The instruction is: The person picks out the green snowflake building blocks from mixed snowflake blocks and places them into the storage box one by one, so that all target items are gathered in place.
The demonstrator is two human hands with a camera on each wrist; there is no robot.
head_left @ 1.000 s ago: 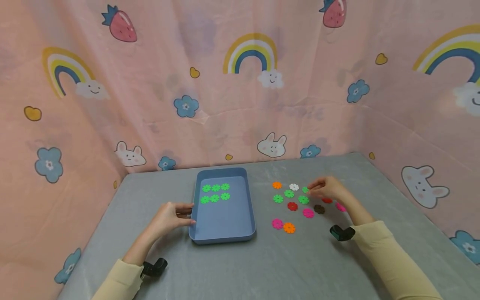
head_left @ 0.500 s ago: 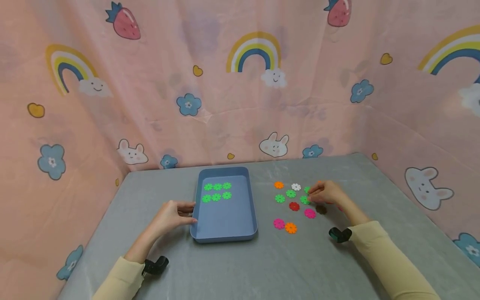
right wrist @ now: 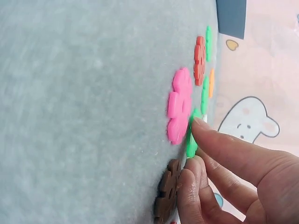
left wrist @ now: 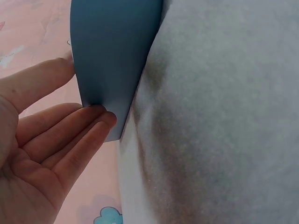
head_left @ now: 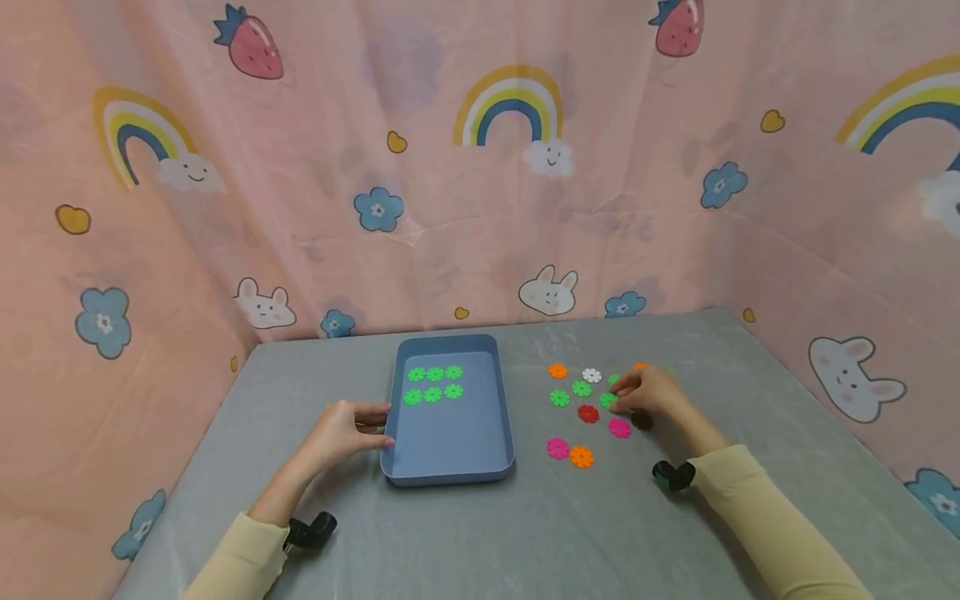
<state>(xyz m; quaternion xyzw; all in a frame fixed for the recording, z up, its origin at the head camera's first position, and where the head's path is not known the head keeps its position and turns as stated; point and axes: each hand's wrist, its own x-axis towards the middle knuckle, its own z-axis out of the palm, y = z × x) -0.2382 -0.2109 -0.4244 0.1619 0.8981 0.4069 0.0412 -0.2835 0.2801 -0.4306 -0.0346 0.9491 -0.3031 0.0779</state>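
Observation:
My left hand [head_left: 347,433] rests at the left wall of a blue-grey tray [head_left: 447,480]. In the left wrist view its thumb is at the rim, and its nearly straight fingers [left wrist: 77,156] lie against the outer wall. Six-like rows aside, several green snowflake building discs [head_left: 432,395] lie in two rows in the tray's far half. To the right of the tray, my right hand [head_left: 651,392] pinches a green snowflake building disc [right wrist: 190,144] by its edges between thumb and fingers, low at the table. A pink disc [right wrist: 180,106] and a brown disc [right wrist: 167,193] lie close beside these fingers.
Other loose discs lie around the right hand: orange [head_left: 557,371], white [head_left: 592,376], red [head_left: 588,413] and green [head_left: 559,398]. Nearer the front are a magenta disc [head_left: 558,448] and an orange one. A patterned pink curtain [head_left: 480,208] hangs behind the grey table [head_left: 480,542].
My right hand has shifted slightly nearer and down onto the green disc, with its fingers closing on it. An orange disc now shows behind this hand. The left hand stays at the tray.

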